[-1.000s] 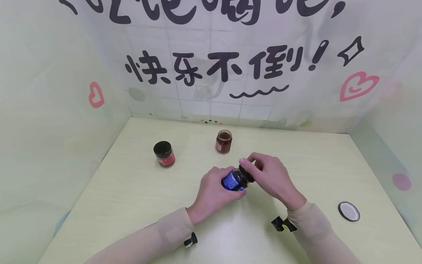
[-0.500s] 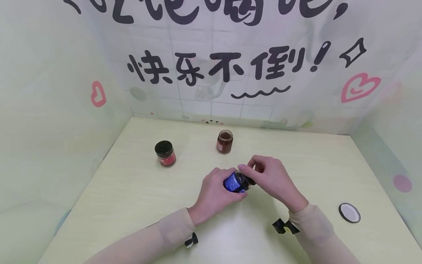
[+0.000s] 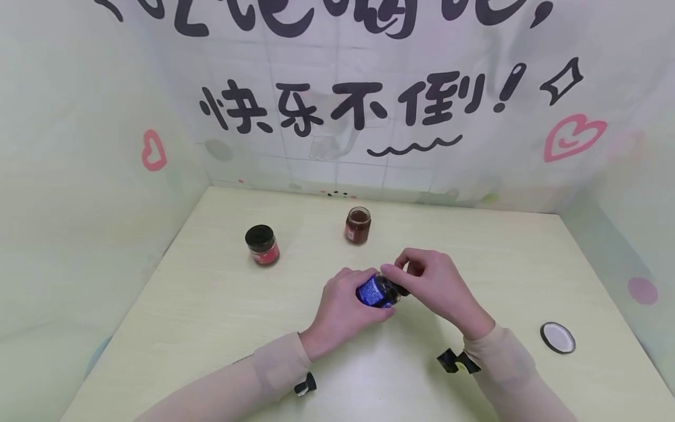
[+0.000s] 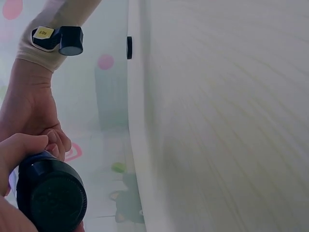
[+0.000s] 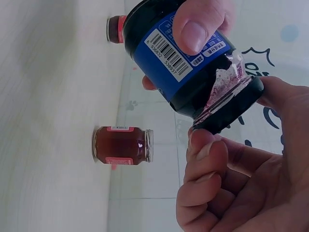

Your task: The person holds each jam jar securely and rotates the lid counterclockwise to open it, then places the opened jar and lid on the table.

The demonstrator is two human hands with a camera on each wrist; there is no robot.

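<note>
1. Left hand (image 3: 340, 306): curled round blue jar (image 3: 372, 292), at its 2 o'clock.
2. Jar tilted, long axis towards about 3 o'clock, lid (image 5: 231, 107) end facing right hand (image 3: 433, 282).
3. Right hand: nearer lid, pinching it, at hand's 9 o'clock.

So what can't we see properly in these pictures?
Head view: most of the dark lid is hidden by the right grip.
Head view: small print on the blue-labelled jar is too small to read.
Right wrist view: one red-labelled jar has its top hidden behind the blue-labelled jar.
Head view: the top wall writing is cut off by the upper edge.
</note>
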